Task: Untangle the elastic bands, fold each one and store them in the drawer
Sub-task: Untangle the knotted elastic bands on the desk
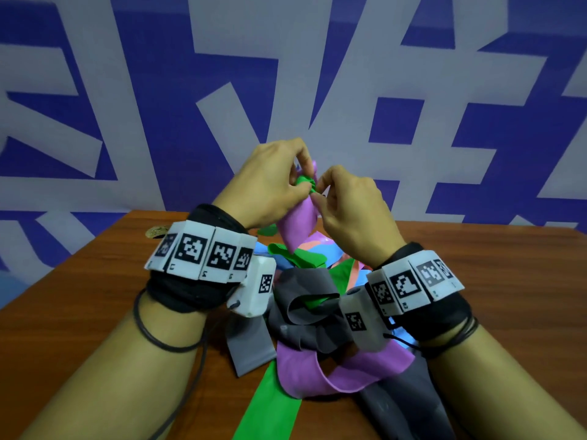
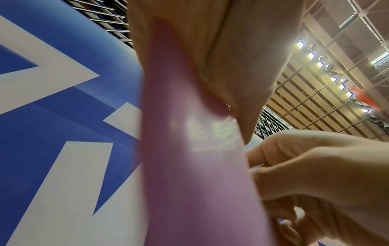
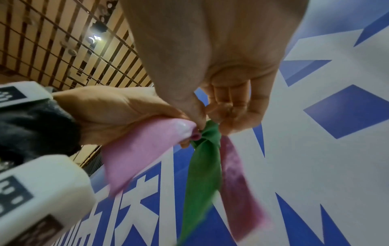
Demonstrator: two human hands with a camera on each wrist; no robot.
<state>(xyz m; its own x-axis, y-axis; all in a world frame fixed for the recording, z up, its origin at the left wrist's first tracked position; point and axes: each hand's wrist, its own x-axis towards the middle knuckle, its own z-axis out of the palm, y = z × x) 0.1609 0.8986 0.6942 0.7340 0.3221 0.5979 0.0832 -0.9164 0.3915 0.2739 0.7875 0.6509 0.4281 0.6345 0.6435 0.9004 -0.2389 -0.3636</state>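
Readable marks: little beyond large white characters and tiny tag numbers

The blue backdrop [image 1: 394, 122] behind the tabletop carries huge white block characters, cropped so that none reads whole; in the right wrist view a lower stretch of the same backdrop [image 3: 145, 196] shows smaller white characters, blurred and seen at a slant, not legible. The white band of square black-and-white coded tags on the left wrist [image 1: 203, 252] has small digits printed under the tags, of which "2" and "3" can just be made out. The matching band on the right wrist [image 1: 413, 284] bears a small mark that looks like "R2"; its other small marks are too small to read.
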